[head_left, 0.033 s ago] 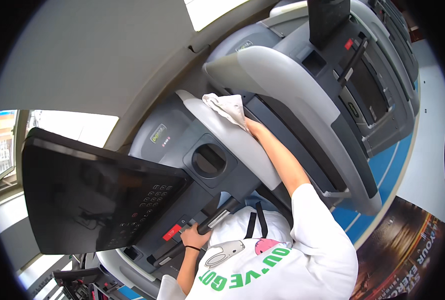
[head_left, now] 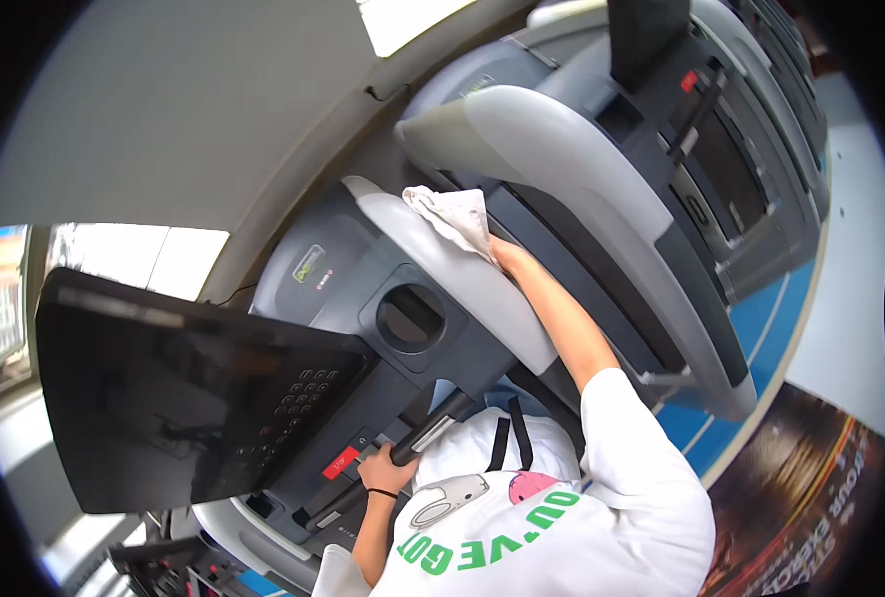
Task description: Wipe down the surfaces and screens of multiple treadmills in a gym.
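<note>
My right hand [head_left: 502, 254] is stretched out ahead of me, pressing a crumpled white cloth [head_left: 452, 217] onto the grey side rail [head_left: 462, 274] of the treadmill [head_left: 363, 298]. The cloth lies bunched near the far end of that rail, and my fingers are on its near edge; I cannot tell how tightly my grip is closed, since the cloth and my wrist hide the fingers.

My left hand [head_left: 388, 476] is down close to my chest, its grip wrapped around the black handlebar [head_left: 432, 433] that runs below the console. A thin dark band sits on that wrist. Just beside this hand is a small red tab [head_left: 341, 463] on the console's lower edge.

The big dark screen [head_left: 184, 388] tilts up at my left, with a keypad [head_left: 298, 403] on its right part. Between the screen and the rail is a round cup holder [head_left: 409, 318]. Another treadmill [head_left: 611, 199] stands just beyond mine, on a blue floor [head_left: 761, 338].
</note>
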`<state>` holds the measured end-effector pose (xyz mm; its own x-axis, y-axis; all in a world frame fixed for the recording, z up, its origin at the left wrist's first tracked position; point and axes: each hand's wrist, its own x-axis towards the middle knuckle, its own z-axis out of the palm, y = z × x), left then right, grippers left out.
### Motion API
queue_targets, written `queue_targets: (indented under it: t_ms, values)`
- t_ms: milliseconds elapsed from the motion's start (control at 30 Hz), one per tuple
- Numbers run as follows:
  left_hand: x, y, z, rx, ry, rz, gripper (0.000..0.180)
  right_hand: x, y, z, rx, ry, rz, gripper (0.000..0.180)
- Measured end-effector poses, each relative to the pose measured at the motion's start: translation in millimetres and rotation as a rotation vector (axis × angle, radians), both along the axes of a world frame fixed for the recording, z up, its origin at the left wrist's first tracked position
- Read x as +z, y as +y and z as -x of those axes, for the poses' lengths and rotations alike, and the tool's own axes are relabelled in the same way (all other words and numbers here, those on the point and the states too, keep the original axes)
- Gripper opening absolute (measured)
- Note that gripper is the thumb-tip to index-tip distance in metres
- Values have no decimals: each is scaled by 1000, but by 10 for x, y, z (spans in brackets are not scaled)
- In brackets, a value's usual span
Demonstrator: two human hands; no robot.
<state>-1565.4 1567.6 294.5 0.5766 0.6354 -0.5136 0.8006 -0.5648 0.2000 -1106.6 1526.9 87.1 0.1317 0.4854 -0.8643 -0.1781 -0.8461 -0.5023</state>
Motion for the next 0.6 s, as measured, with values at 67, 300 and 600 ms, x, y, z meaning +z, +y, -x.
queue_targets:
  t_ms: [67,300,600]
  values:
    - [-27,74,102,-1,-51,40,53,-2,-301,126,-51,-64,58,51]
    - [191,203,-429,-457,-840,95,29,773,-3508,1354,-271,-292,236,51]
    - [471,-882,-1966,-683,-920,158,39,2009,-6078,2632,-576,-654,542,40]
